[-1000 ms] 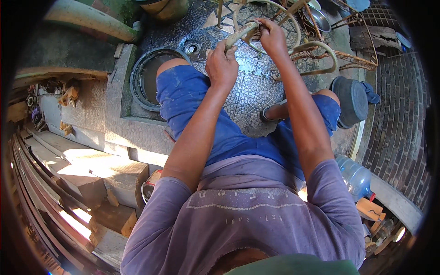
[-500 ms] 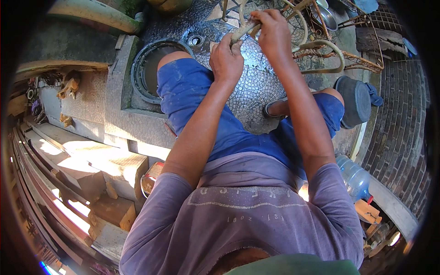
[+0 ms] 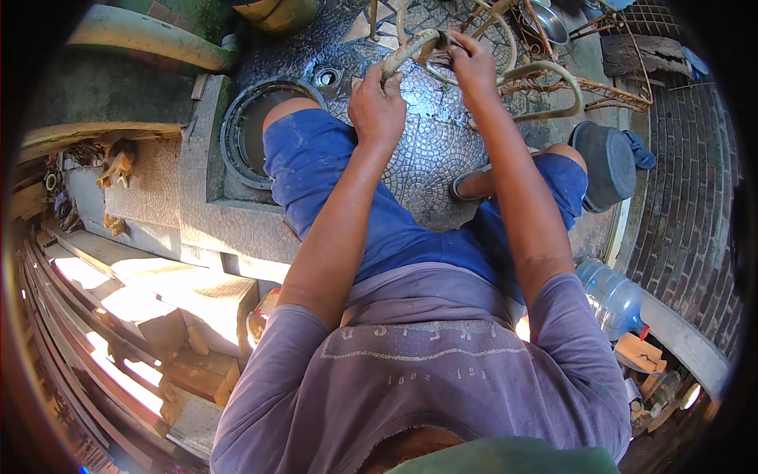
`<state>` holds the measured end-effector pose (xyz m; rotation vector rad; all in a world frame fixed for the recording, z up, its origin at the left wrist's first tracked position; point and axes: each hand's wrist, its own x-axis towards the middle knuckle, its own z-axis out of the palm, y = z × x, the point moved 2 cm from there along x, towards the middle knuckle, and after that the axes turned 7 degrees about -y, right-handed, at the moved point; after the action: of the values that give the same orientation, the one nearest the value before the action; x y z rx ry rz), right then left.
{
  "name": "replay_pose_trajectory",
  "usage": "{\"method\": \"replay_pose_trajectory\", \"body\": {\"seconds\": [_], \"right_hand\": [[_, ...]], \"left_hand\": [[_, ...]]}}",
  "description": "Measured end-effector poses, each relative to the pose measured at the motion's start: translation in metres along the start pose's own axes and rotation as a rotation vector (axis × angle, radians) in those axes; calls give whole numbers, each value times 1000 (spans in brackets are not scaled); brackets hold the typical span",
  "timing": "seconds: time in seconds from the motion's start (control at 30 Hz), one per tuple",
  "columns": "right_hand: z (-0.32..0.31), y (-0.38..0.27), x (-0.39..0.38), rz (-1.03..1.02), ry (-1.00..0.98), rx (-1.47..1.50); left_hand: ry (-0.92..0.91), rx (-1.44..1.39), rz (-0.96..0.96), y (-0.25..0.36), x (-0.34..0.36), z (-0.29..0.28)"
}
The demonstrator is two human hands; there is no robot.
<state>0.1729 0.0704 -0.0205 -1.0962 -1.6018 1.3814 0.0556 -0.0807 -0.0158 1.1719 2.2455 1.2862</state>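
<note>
A curved beige tube point(image 3: 409, 52), like part of a bent chair frame, rises in front of me at the top of the view. My left hand point(image 3: 377, 109) is closed around its near end. Across from it, my right hand point(image 3: 475, 71) pinches a small dark piece point(image 3: 444, 39) against the far side of the bend. Whether that piece is cloth or sandpaper I cannot tell. More bent beige tubing point(image 3: 570, 79) of the same look stands to the right of my hands. Wet patterned paving point(image 3: 426, 162) shines beneath them.
A round dark basin point(image 3: 229, 146) of murky water stands by my left knee. Beside my right knee is a black tub point(image 3: 606, 170). A clear blue water jug point(image 3: 612, 299) lies at right, a metal bowl point(image 3: 550, 25) at upper right. Timber boards point(image 3: 87, 316) are stacked at left.
My right hand has shifted slightly down along the bend, and the dark piece now shows beside its fingers. The left hand keeps its hold. The whole view has shifted a little.
</note>
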Motion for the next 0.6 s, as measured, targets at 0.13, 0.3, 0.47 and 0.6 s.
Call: {"method": "replay_pose_trajectory", "body": {"seconds": [0.13,0.3,0.47,0.6], "right_hand": [[0,-3,-16,41,73,563],[27,3,-28,-241,149,-166],[47,25,-23,-407,393,-362],[55,49,-19,-137,300,-263]], "left_hand": [[32,-2,25,-4,-2,0],[14,-30,22,-5,-1,2],[16,-43,8,-3,1,3],[58,2,26,-3,-1,1]]}}
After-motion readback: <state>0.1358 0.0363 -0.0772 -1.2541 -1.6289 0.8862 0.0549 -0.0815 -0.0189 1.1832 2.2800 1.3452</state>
